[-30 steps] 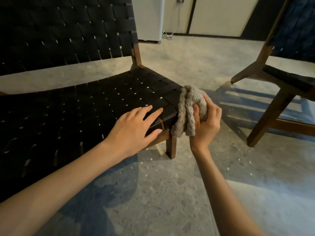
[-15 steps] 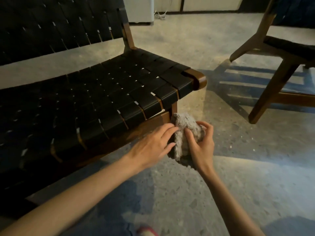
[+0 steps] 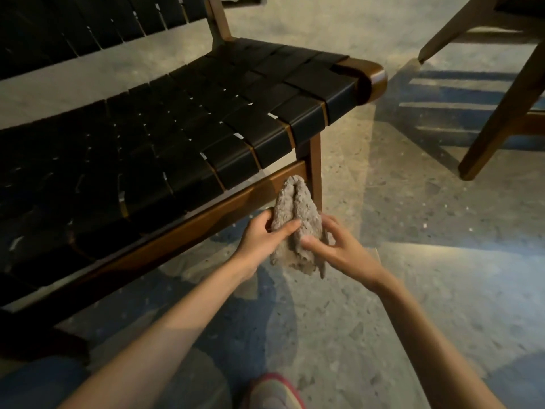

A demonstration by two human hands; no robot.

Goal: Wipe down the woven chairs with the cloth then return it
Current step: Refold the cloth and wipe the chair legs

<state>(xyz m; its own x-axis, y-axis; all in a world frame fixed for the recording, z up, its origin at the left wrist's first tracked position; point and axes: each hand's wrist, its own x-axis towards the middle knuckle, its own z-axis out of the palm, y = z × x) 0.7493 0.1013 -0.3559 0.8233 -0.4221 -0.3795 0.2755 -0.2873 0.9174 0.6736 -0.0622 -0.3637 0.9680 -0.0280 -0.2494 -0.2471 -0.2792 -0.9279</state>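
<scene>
At the bottom edge, nearest to me, I see the toe of a pink-edged shoe [image 3: 274, 392] on the speckled grey stone floor [image 3: 413, 305]. A patch of blue clothing [image 3: 41, 382] sits at the bottom left. Both bare forearms extend away from me and meet above the floor, just in front of the near chair.

The left hand [image 3: 261, 236] grips the grey fluffy cloth [image 3: 298, 219] on its left side, with the fingers curled round behind the fold and the thumb closed across the front. The right hand [image 3: 336, 250] holds the same cloth from the right. Its thumb presses on the front and its loosely spread fingers lie behind the fabric. The cloth is bunched into two upright folds with the peak upward, and its ragged lower edge hangs below the hands, off the floor. From my view the peak overlaps the brown wooden front rail [image 3: 206, 219] beside the right front leg [image 3: 315, 172]. I cannot tell whether it touches the wood.

Beyond the hands stands the black woven-strap chair [image 3: 206, 128], a wide seat of crossed black bands on a brown frame with a rounded wooden corner at its right end. Its woven backrest [image 3: 88, 25] rises at the far left.

At the far right, well apart across the floor, are the slanted wooden legs of a second chair [image 3: 501, 107]. Barred blue shadows lie on the floor under it.
</scene>
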